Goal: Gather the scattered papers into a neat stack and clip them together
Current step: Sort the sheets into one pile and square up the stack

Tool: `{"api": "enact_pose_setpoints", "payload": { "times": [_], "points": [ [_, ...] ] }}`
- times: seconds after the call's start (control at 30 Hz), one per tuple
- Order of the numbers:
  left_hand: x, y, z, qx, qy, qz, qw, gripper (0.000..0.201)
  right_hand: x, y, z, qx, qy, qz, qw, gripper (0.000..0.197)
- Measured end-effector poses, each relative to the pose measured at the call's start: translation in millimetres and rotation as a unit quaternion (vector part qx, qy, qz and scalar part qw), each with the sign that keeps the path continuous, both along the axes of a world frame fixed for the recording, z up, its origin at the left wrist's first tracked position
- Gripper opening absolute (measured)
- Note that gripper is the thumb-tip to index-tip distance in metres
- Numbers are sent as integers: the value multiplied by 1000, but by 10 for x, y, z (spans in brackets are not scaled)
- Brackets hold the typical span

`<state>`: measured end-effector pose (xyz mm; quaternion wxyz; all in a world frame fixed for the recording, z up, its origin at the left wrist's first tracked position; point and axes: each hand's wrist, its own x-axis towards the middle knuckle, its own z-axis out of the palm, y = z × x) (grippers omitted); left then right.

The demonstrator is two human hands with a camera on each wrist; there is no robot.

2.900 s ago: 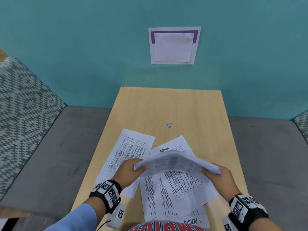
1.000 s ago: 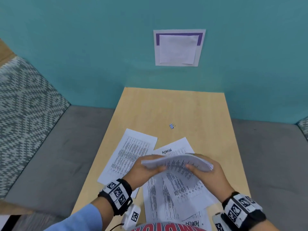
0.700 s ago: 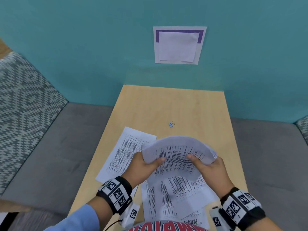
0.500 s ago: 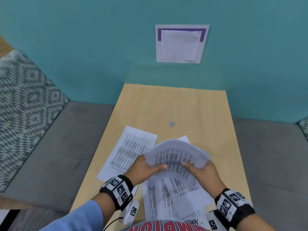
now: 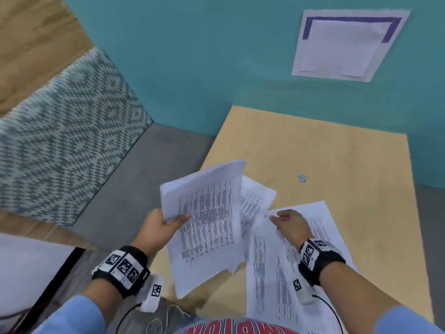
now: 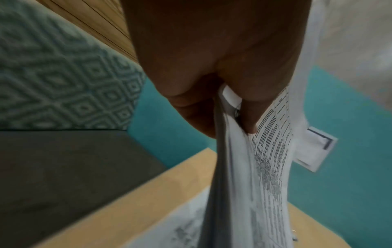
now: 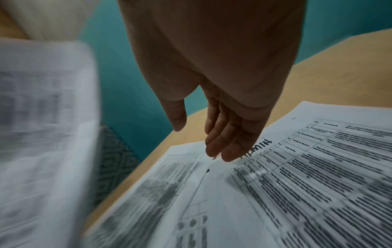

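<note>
My left hand (image 5: 173, 220) grips a bundle of printed papers (image 5: 207, 213) by its left edge and holds it upright above the table's left side. In the left wrist view the thumb and fingers of the left hand (image 6: 229, 117) pinch the bundle (image 6: 265, 167). My right hand (image 5: 277, 216) is off the bundle. Its fingers lie straight over the top corner of the loose sheets (image 5: 272, 273) that overlap on the wooden table (image 5: 337, 153). The right wrist view shows the right hand (image 7: 199, 142) just above a sheet marked ADMIN (image 7: 297, 184). One more sheet (image 5: 257, 201) lies behind the bundle. A small blue binder clip (image 5: 303, 177) sits farther back.
A teal wall (image 5: 192, 56) with a paper notice (image 5: 342, 44) closes the table's far end. Grey bench seats (image 5: 144, 177) run along both sides, with a patterned cushion (image 5: 60, 128) at the left. Cables hang from my wrist cameras near my lap.
My right hand has let go of the bundle and dropped to the loose sheets. The left hand alone now holds the bundle, raised upright and shifted left. The head view has swung left.
</note>
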<state>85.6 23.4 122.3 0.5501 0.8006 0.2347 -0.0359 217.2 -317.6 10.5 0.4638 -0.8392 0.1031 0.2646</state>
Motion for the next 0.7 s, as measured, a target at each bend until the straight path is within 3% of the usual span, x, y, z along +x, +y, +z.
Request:
{"api": "enact_pose_setpoints", "payload": {
  "times": [0.13,0.23,0.43,0.6,0.7],
  "points": [
    [-313,550,1,26,46,34,998,17,507,276,-248,-95,29,8,995,51],
    [-406,723,-45,-1,61,66,996,32,715,491,-437,-142,42,-28,989,62],
    [-371,969,-123,22,89,47,995,31,814,983,-655,-281,95,-59,953,116],
    [-257,1118,-152,21,87,46,995,27,843,1055,-826,-298,129,-15,946,102],
    [-179,1119,-158,14,87,44,995,24,820,1050,-759,-287,110,-72,949,98]
  ]
}}
